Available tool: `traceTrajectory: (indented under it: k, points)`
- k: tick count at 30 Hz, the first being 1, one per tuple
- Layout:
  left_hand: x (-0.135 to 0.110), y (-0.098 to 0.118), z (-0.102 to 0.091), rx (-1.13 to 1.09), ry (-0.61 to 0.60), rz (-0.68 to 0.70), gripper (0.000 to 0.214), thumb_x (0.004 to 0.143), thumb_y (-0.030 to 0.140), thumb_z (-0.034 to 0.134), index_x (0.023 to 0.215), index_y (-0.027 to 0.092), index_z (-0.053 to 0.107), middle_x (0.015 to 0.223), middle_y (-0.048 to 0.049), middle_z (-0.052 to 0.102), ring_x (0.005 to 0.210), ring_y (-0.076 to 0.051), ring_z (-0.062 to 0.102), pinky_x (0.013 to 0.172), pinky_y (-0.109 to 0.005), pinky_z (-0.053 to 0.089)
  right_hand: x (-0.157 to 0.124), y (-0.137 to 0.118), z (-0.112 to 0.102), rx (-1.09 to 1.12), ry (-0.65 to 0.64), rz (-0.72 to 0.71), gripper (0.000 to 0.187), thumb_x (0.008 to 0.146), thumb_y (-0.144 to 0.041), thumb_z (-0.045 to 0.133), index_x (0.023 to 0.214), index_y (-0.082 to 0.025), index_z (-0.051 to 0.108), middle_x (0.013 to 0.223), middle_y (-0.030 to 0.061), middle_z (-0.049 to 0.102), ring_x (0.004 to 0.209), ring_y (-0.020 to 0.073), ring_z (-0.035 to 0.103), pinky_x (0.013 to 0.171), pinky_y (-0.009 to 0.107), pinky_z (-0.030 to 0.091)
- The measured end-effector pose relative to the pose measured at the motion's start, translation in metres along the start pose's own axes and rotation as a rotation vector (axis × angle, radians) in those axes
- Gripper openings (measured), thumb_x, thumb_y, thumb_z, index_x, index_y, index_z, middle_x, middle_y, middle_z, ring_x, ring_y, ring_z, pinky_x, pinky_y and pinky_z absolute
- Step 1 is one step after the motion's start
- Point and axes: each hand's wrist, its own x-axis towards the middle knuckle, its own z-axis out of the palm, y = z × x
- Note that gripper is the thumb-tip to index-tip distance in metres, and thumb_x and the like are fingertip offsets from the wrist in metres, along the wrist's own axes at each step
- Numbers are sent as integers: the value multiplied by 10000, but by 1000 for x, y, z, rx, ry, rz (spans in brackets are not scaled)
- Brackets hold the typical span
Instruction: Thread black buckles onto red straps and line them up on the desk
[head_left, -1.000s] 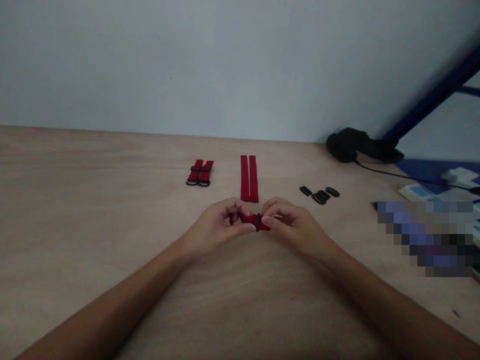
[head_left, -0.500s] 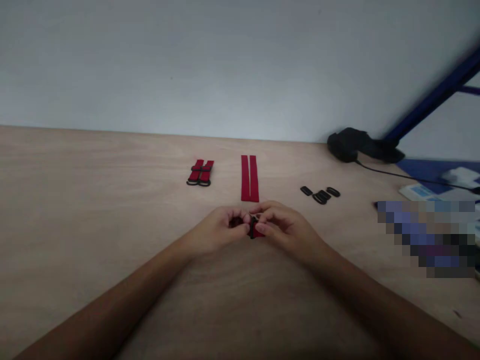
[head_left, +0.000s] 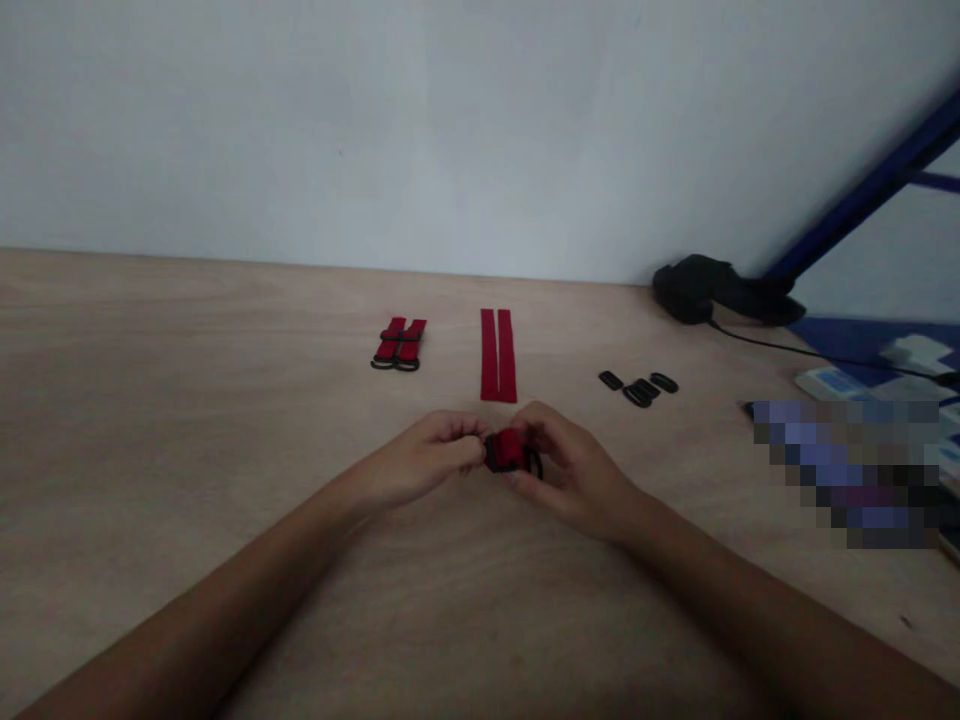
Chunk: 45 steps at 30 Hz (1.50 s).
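Observation:
Both hands meet at the middle of the wooden table [head_left: 150, 420]. My left hand [head_left: 424, 462] pinches one end of a short red strap [head_left: 507, 449] that carries a black ring. My right hand [head_left: 574, 468] grips the other end, fingers curled round the strap and the ring. The strap is folded into a small bunch between the fingertips. Just beyond the hands lie two flat red straps [head_left: 498, 354] side by side.
Two finished red straps with black rings [head_left: 399, 344] lie at the back left. Several loose black rings [head_left: 639, 387] sit to the right. A black device with a cable [head_left: 709, 287] stands by the wall, with a blurred patch and papers at the far right.
The strap, stretched out between both hands a second ago, is now folded into a bunch. The hands have drawn closer together and the right fingers have wrapped round the ring.

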Motion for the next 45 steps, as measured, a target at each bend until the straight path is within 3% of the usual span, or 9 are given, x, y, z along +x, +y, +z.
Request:
traceTrajectory:
  k: [6,14,17,20,25,32,35,40,45]
  points:
    - [-1,1,0,-23,-118,-14,144,793,228,520,793,147,640,763,3,632,703,-133,558,690,-248,439,0,-1,0,42,-73,-6,453,799,-299,714,1187,-245,486,1127,76,542,1029,210,552,868,354,491]
    - [-1,9,7,-29,-159,-50,190,745,202,506,807,157,680,771,6,664,725,-144,576,717,-257,446,-1,-3,6,15,-94,41,201,846,-273,617,1000,-214,502,866,13,535,711,138,489,631,262,425]
    - [0,4,4,-42,-78,-67,159,718,202,495,705,149,645,680,16,621,658,-128,540,665,-246,420,-3,-1,5,79,-42,105,154,870,-248,570,987,-216,475,859,8,513,703,128,478,619,248,428]
    - [1,-2,2,-103,25,-63,116,700,218,515,647,145,587,632,16,583,622,-122,525,626,-243,406,-2,3,4,98,-16,108,191,858,-275,615,981,-222,478,928,22,517,775,139,517,694,270,465]
    - [2,-5,7,-230,-79,-82,184,806,330,581,781,154,535,653,5,612,569,-128,597,570,-248,445,1,7,2,65,-20,109,319,760,-339,749,944,-222,515,963,35,565,833,168,569,726,296,498]
    - [2,-5,-1,-47,-11,-126,232,818,352,619,853,156,501,652,26,595,494,-87,538,502,-209,419,2,16,-5,-135,-118,9,324,748,-157,707,1061,-214,646,991,63,622,917,204,603,798,335,507]
    - [0,-6,-7,243,95,-88,179,836,285,577,972,176,534,684,22,616,533,-103,533,500,-205,387,0,23,-5,-155,-109,16,345,765,-81,617,1077,-217,674,1063,80,590,937,196,612,807,334,530]
    - [-3,-7,-6,870,225,72,164,846,219,535,913,178,678,878,-60,647,801,-197,598,741,-321,468,-1,30,-5,-240,-103,24,308,772,-74,613,1037,-200,707,1155,108,567,1064,229,592,920,391,512]
    - [-2,-8,5,865,157,334,349,875,269,574,1210,172,600,1142,-103,588,1066,-230,532,955,-362,436,2,30,-3,-298,-108,27,255,766,-133,696,1013,-199,705,1116,100,581,1053,228,584,919,388,508]
